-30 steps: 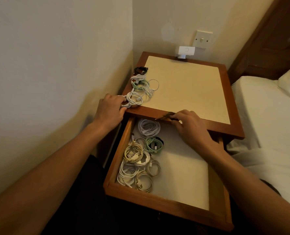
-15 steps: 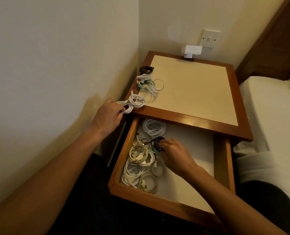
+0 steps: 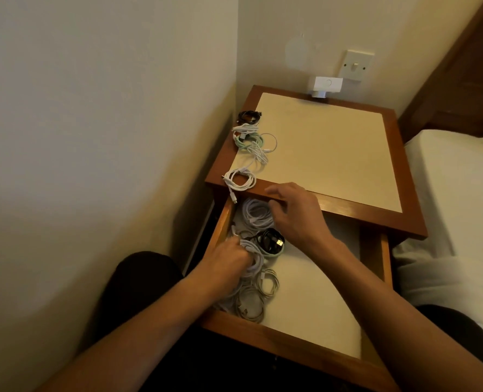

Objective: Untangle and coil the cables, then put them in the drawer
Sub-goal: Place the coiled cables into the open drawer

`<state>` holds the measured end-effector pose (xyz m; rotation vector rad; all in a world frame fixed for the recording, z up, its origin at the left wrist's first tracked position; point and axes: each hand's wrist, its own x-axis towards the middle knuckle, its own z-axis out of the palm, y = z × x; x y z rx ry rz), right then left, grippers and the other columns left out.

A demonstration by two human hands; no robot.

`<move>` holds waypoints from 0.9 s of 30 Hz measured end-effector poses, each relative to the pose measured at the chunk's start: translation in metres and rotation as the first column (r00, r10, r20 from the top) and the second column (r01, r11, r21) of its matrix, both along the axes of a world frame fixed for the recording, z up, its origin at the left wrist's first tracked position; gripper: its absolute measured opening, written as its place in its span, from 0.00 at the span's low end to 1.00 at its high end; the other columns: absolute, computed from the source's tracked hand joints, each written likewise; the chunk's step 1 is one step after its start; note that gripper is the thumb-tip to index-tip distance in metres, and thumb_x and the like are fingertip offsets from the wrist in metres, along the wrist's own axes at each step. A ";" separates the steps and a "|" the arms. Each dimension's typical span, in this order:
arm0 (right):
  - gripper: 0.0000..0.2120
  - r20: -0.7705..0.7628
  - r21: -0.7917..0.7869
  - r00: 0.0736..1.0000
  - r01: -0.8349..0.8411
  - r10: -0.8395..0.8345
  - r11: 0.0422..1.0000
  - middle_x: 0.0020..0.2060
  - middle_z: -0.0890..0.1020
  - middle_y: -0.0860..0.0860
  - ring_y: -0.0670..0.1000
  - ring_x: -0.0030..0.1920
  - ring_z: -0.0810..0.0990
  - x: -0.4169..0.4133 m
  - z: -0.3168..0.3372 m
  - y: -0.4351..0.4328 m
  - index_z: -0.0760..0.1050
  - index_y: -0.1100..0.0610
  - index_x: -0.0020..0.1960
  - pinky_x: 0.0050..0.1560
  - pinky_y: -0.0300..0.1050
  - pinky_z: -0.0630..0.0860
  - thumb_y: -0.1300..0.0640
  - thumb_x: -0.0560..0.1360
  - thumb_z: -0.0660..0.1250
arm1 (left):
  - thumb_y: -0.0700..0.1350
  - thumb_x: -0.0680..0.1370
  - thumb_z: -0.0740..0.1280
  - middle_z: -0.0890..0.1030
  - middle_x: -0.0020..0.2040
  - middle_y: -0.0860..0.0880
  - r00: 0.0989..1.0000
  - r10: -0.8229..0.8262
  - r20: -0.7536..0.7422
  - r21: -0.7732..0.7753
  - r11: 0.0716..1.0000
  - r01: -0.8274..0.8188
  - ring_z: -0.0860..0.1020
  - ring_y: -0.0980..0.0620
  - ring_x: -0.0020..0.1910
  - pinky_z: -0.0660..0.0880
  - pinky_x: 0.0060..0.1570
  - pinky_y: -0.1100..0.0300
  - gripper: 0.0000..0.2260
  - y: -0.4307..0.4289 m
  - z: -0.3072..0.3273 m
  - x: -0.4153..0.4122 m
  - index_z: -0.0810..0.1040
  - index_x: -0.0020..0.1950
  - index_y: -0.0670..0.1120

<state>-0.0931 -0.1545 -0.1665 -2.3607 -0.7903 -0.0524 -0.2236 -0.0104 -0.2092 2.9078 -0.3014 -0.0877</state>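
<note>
The open wooden drawer (image 3: 265, 333) holds several coiled cables along its left side: a white coil (image 3: 255, 215) at the back, a black coil (image 3: 271, 240) on a green one, and beige coils (image 3: 251, 306) at the front. My left hand (image 3: 229, 260) is down in the drawer and grips a white coiled cable (image 3: 255, 260). My right hand (image 3: 294, 215) hovers over the back of the drawer, fingers loosely curled and holding nothing. On the nightstand top lie a white coil (image 3: 240, 179), a green-and-white tangle (image 3: 253, 142) and a black coil (image 3: 248, 116).
The nightstand (image 3: 376, 219) stands in a corner, with the wall close on its left. A bed (image 3: 460, 193) borders it on the right. A white plug adapter (image 3: 326, 86) sits at the back under a wall switch (image 3: 357, 65). The drawer's right half shows bare liner.
My left hand left the tabletop edge and went down into the drawer with a white coil. My right hand let go of the black coil and rose toward the drawer's back.
</note>
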 end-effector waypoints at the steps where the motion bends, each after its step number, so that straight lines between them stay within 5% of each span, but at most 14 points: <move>1: 0.15 0.014 -0.022 1.000 -0.026 0.027 0.999 0.61 0.81 0.51 0.52 0.62 0.78 0.001 0.001 0.010 0.80 0.52 0.66 0.62 0.50 0.76 0.58 0.80 0.66 | 0.37 0.78 0.68 0.81 0.58 0.48 0.999 0.001 -0.050 0.035 0.999 0.001 0.75 0.48 0.61 0.75 0.60 0.54 0.09 0.000 -0.002 0.000 0.81 0.56 0.47; 5: 0.20 0.085 -0.219 0.982 -0.149 0.171 0.964 0.67 0.77 0.52 0.57 0.64 0.73 0.014 -0.004 0.049 0.74 0.53 0.70 0.60 0.54 0.75 0.53 0.79 0.68 | 0.37 0.79 0.65 0.81 0.53 0.48 0.998 -0.004 -0.059 0.085 0.996 0.009 0.76 0.48 0.57 0.75 0.58 0.53 0.08 -0.001 -0.002 -0.003 0.81 0.53 0.46; 10: 0.11 0.193 -0.391 0.940 -0.190 0.282 0.900 0.57 0.81 0.56 0.61 0.57 0.75 0.035 -0.004 0.063 0.80 0.59 0.60 0.56 0.52 0.70 0.56 0.80 0.67 | 0.42 0.80 0.67 0.80 0.54 0.52 0.995 0.047 -0.090 0.105 0.994 -0.038 0.74 0.51 0.56 0.72 0.62 0.52 0.08 0.009 -0.002 -0.011 0.84 0.54 0.51; 17: 0.08 -0.052 -0.296 0.950 -0.310 0.309 0.904 0.49 0.84 0.48 0.50 0.47 0.79 -0.006 0.045 0.007 0.85 0.51 0.55 0.46 0.49 0.75 0.52 0.76 0.74 | 0.43 0.79 0.64 0.79 0.53 0.52 0.988 0.084 -0.131 0.292 0.956 -0.042 0.70 0.47 0.62 0.56 0.49 0.51 0.08 0.006 0.016 -0.020 0.82 0.54 0.51; 23: 0.10 -0.324 -0.492 0.921 -0.360 0.218 0.793 0.52 0.83 0.46 0.48 0.51 0.80 -0.070 0.004 -0.035 0.83 0.46 0.58 0.54 0.51 0.80 0.49 0.77 0.73 | 0.42 0.80 0.64 0.80 0.56 0.54 0.968 0.032 -0.248 0.222 0.975 0.025 0.69 0.49 0.61 0.57 0.50 0.50 0.10 0.013 0.024 -0.030 0.78 0.57 0.55; 27: 0.09 -0.406 -0.526 0.881 -0.443 0.243 0.726 0.47 0.83 0.49 0.53 0.46 0.80 -0.092 -0.039 -0.034 0.84 0.47 0.53 0.44 0.45 0.75 0.52 0.72 0.75 | 0.46 0.81 0.64 0.78 0.57 0.52 0.939 -0.040 -0.342 0.321 0.934 0.156 0.69 0.48 0.61 0.61 0.57 0.49 0.08 0.012 0.034 -0.034 0.81 0.57 0.51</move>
